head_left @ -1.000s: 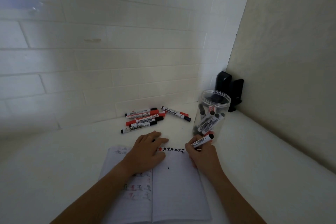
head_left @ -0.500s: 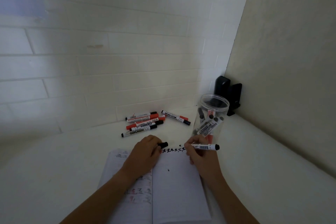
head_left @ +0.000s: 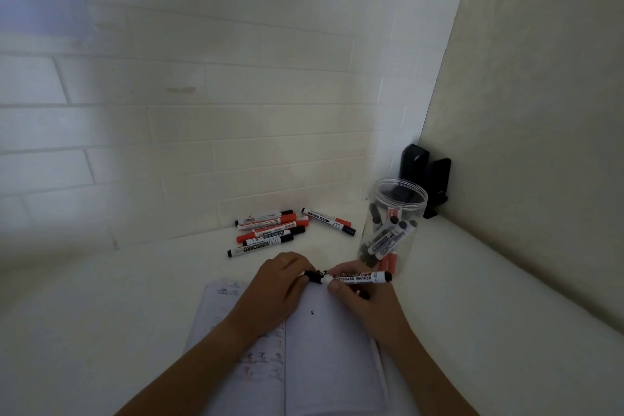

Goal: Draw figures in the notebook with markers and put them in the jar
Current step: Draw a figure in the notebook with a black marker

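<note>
Open notebook (head_left: pixel 324 358) lies flat on the white counter (head_left: pixel 101 314), small figures drawn on its left page. Above its top edge, the right hand (head_left: pixel 366 300) has its fingers curled round a whiteboard marker (head_left: pixel 358 278) held level. The left hand (head_left: pixel 275 284) pinches the black cap (head_left: pixel 312 277) at the marker's tip. Beyond, right: clear jar (head_left: pixel 391 223), upright, markers inside. Beyond, left: loose markers (head_left: pixel 270 230) lying on the counter near the wall.

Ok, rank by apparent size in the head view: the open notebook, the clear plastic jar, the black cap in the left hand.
1. Open white notebook, nearest the camera, so somewhat flattered.
2. Clear plastic jar.
3. Black marker cap, pinched in the left hand.
</note>
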Demonstrator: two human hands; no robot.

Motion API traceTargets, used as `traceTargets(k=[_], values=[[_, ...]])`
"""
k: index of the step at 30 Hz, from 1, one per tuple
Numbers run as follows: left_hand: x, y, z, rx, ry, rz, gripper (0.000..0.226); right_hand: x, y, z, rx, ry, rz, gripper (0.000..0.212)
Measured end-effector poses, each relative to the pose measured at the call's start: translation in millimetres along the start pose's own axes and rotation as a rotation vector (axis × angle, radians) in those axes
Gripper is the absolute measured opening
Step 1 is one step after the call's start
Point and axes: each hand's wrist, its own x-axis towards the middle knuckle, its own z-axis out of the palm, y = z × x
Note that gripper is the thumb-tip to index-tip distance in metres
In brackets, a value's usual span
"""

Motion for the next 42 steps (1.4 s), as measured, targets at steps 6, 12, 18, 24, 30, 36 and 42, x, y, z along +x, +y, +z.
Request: traceTargets(k=[6,12,18,24,30,36,42], values=[[-1,6,-5,-0.042,-0.001,0.059,0.026,-1,-7,1,0.117,-0.046,-0.005,0.02],[-4,13,-8,-0.111,-0.041,0.039,0.023,-3,-6,0,0.249,-0.175,0.103,0.03],[-4,12,-9,-0.134,-0.011,0.026,0.022,0,-2,-1,0.316,-0.067,0.148,0.027],[-5,16,-11,-0.197,-0.016,-0.025,0.011,2,-4,-9,0.3,-0.078,0.138,0.011],[-4,15,-10,-0.146,-0.047,0.013,0.013,0,-9,-10,0.186,-0.147,0.146,0.01],[-3,11,-6,-0.15,0.008,-0.045,0.014,2,0,-8,0.09,-0.092,0.123,0.007],[-1,8,-8,-0.226,-0.071,-0.013,0.023,-1,13,2,-0.131,-0.215,0.035,0.005]])
